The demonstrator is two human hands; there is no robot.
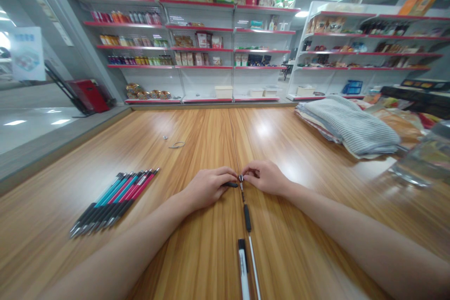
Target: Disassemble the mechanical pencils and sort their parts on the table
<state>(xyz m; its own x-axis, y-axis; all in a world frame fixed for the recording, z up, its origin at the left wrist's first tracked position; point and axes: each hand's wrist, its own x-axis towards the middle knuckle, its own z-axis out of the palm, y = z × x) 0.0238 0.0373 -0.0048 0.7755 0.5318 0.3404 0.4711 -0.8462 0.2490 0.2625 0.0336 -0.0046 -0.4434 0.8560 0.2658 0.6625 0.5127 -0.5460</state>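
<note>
My left hand [207,187] rests on the wooden table with its fingers curled round a short black pen part [230,184], whose end sticks out toward the right. Facing it, my right hand [265,177] pinches at a small silver pen piece [241,178]; the fingertips of both hands almost meet there. Below the hands, pen parts lie roughly in a line: tiny dark and metal bits, a black rubber grip [248,218] and a thin white refill [253,267]. Beside the refill is a white barrel with a black end [243,267].
Several pens [116,201] in blue, pink and black lie in a row at left. Farther back are a wire ring [176,145] and a small metal bit [165,137]. Folded striped cloth [355,124] and a clear container [423,159] stand at right. Stocked shelves [200,49] are behind.
</note>
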